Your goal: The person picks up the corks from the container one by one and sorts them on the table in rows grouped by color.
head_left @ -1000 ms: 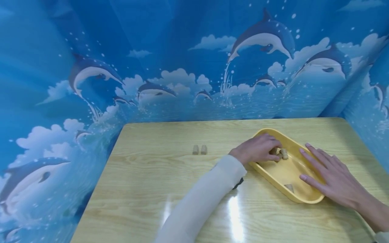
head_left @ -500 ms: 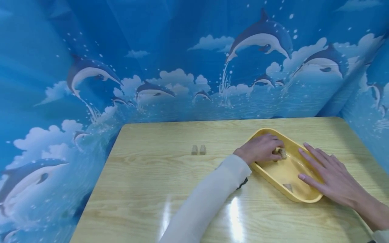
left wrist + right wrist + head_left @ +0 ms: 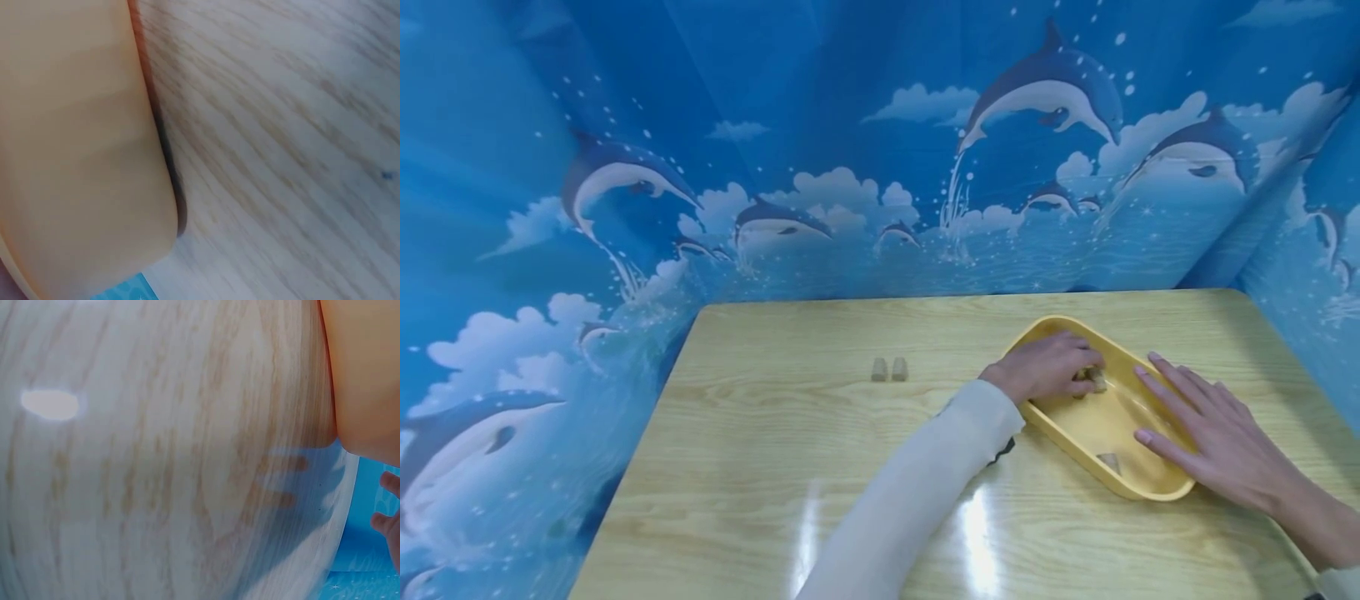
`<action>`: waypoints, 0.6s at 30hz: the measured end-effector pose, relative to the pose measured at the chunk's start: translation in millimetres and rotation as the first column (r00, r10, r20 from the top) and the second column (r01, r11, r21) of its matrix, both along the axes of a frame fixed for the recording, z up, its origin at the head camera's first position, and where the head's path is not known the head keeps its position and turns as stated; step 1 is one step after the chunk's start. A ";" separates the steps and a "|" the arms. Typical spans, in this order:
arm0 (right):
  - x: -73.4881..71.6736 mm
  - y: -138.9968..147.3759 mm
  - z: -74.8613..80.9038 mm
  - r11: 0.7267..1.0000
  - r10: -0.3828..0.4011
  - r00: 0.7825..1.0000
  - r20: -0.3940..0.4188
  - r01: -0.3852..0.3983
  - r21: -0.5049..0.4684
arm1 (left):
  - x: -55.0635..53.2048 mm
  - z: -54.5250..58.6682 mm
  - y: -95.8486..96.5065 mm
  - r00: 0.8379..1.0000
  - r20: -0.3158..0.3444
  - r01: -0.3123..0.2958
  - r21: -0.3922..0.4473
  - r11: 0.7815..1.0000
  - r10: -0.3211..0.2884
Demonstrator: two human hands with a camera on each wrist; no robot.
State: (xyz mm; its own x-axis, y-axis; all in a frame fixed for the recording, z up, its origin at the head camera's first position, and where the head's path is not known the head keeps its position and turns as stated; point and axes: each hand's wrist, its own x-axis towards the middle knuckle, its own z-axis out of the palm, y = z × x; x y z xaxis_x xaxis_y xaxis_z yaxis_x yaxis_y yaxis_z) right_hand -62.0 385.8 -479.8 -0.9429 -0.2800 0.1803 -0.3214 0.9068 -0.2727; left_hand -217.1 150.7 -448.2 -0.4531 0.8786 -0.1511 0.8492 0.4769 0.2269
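A yellow oblong tray point(image 3: 1078, 450) lies at a slant on the right of the table in the head view. My left hand point(image 3: 1048, 367) reaches over its left rim, fingers curled round a cork point(image 3: 1078, 395) that they mostly hide. Another cork point(image 3: 1097, 380) shows right at the fingertips. Near the tray's front end lies a further tapered cork point(image 3: 1108, 461). My right hand point(image 3: 1217, 437) rests along the right rim with fingers spread and straight. In the right wrist view its fingertips point(image 3: 390, 484) peek in at the edge, below the tray wall point(image 3: 369, 375).
Two corks point(image 3: 889, 369) stand side by side on the wood-grain table point(image 3: 760, 450), left of the tray. A blue dolphin-print curtain point(image 3: 850, 150) hangs behind the table and along its sides. The tray's outer wall point(image 3: 87, 150) fills the left part of the left wrist view.
My left hand has shifted slightly to the right inside the tray, its fingers closing in by the corks. The right hand stays in place on the rim.
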 end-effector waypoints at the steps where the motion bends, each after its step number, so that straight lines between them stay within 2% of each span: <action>1: 0.0 -0.1 0.2 1.000 -0.001 1.000 0.001 0.001 0.000 | 0.4 0.7 0.9 1.000 0.006 -0.003 -0.005 1.000 0.003; 8: -1.4 -0.6 1.1 1.000 -0.004 1.000 0.007 0.004 -0.014 | 2.8 2.9 2.6 1.000 0.003 -0.010 -0.027 1.000 0.010; 18: -1.6 0.6 0.2 1.000 0.005 1.000 -0.010 -0.005 -0.004 | 1.7 0.3 0.5 1.000 -0.003 0.012 -0.012 1.000 -0.012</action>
State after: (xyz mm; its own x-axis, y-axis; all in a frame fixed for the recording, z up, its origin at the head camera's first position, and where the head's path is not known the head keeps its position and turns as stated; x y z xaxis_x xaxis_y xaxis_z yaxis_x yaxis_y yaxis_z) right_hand -63.6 386.4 -479.6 -0.9395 -0.2843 0.1909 -0.3291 0.9039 -0.2733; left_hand -215.5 151.2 -447.9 -0.4426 0.8823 -0.1602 0.8557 0.4689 0.2187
